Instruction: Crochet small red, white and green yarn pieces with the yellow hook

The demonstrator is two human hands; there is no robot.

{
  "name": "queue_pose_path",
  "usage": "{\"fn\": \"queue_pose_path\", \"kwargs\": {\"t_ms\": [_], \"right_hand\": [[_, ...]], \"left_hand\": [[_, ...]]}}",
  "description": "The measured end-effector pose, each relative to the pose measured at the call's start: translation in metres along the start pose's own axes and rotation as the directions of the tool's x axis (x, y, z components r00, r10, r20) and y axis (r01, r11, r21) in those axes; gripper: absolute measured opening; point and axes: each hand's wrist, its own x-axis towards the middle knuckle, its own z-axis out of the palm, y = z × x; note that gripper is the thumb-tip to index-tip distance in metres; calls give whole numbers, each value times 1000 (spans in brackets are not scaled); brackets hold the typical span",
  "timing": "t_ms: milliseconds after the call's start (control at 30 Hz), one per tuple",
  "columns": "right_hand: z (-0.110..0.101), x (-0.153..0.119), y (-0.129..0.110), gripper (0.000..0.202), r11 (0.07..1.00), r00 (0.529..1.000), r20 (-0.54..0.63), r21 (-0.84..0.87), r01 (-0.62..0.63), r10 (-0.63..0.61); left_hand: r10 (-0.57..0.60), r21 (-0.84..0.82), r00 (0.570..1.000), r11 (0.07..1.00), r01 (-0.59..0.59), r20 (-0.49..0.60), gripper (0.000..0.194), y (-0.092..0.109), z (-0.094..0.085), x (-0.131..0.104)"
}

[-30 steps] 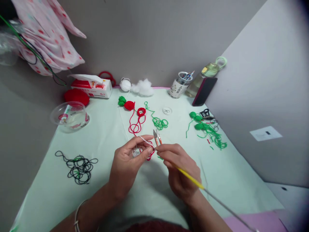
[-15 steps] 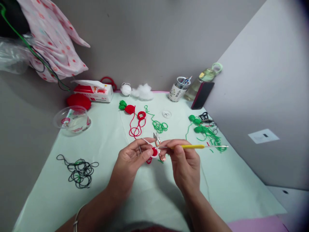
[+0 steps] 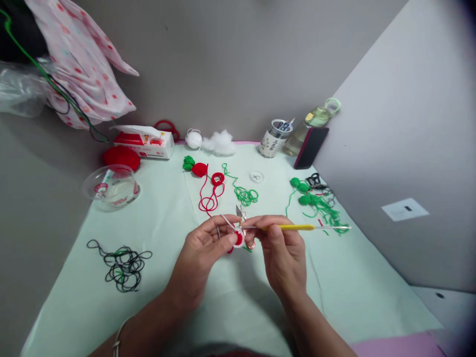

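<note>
My left hand (image 3: 201, 255) pinches a small round crochet piece (image 3: 238, 239), red in the middle with a white rim. White yarn (image 3: 227, 221) runs from the piece over my left fingers. Between the fingers of my right hand (image 3: 284, 250) is a double-ended crochet hook with a yellow handle (image 3: 297, 227). Its left tip reaches the top edge of the piece, and its other tip points right. Just behind the piece, small scissors (image 3: 241, 213) lie on the table, partly hidden by my fingers.
Red yarn (image 3: 210, 199) and green yarn (image 3: 245, 195) lie beyond my hands. Black yarn (image 3: 124, 265) is at left, beside a clear tub (image 3: 115, 191). Green pieces (image 3: 305, 199), a pen holder (image 3: 272, 141), a phone (image 3: 311, 148) and a bottle (image 3: 297, 136) stand or lie at right.
The round piece has turned and shifted slightly down between my left fingers, showing more of its face. My hands have otherwise barely moved.
</note>
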Motion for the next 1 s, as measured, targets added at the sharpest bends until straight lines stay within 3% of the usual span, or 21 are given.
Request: {"fn": "queue_pose_path", "kwargs": {"t_ms": [167,300,533,833,1000], "right_hand": [[-2,2,0,18,998,998,42,-22,-53,54],[0,6,-3,17,991,995,14,88,-97,96],[1,10,-7,23,959,983,38,217,-184,180],[-5,3,-7,20,999,999,54,-53,5,-2],[-3,1,-12,23,928,968,138,-284,241,-209]], "left_hand": [[-10,-55,1000,998,11,28,32,2,0,1],[-13,-32,1000,999,14,22,42,4,-1,2],[14,-39,1000,999,-14,7,34,6,-1,3],[81,115,996,990,-77,-29,27,7,-3,0],[154,214,983,968,-130,-101,26,8,1,0]]}}
